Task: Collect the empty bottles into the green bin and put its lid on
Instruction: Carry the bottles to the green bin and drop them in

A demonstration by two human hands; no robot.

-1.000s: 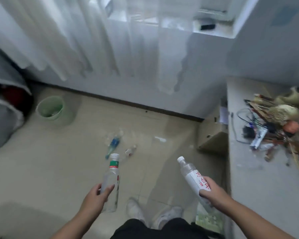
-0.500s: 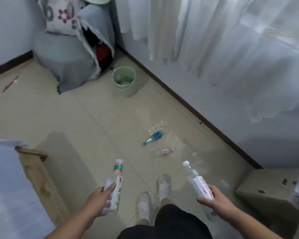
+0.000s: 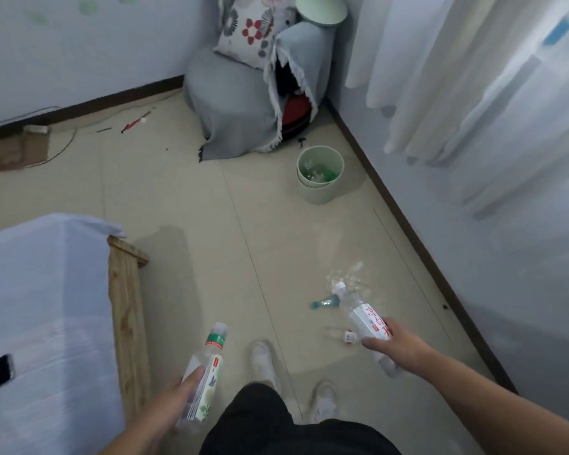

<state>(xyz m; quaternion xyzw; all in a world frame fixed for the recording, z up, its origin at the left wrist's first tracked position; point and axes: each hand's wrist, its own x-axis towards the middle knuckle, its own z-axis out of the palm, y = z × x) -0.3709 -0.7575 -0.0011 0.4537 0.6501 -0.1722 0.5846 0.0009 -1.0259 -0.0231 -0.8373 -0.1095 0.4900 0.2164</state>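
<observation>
My left hand (image 3: pixel 173 400) grips a clear bottle with a green-banded label (image 3: pixel 207 372) at the lower middle. My right hand (image 3: pixel 396 344) holds a clear bottle with a white label and red print (image 3: pixel 362 315). The pale green bin (image 3: pixel 321 188) stands open on the floor ahead near the wall, with several bottles inside. Its pale green lid (image 3: pixel 321 9) rests on the grey armchair at the top. On the floor by my right hand lie a crushed bottle with a blue label (image 3: pixel 326 302) and a small clear bottle (image 3: pixel 342 334).
A grey covered armchair (image 3: pixel 240 100) with a flowered cushion fills the corner behind the bin. A wooden bed frame (image 3: pixel 125 310) with white bedding stands on my left, a dark phone on it. White curtains hang along the right wall. My white shoes are below.
The view has swung further left: the bin and armchair sit nearer the middle, and the bed has come in at left. Both hands keep their bottles.
</observation>
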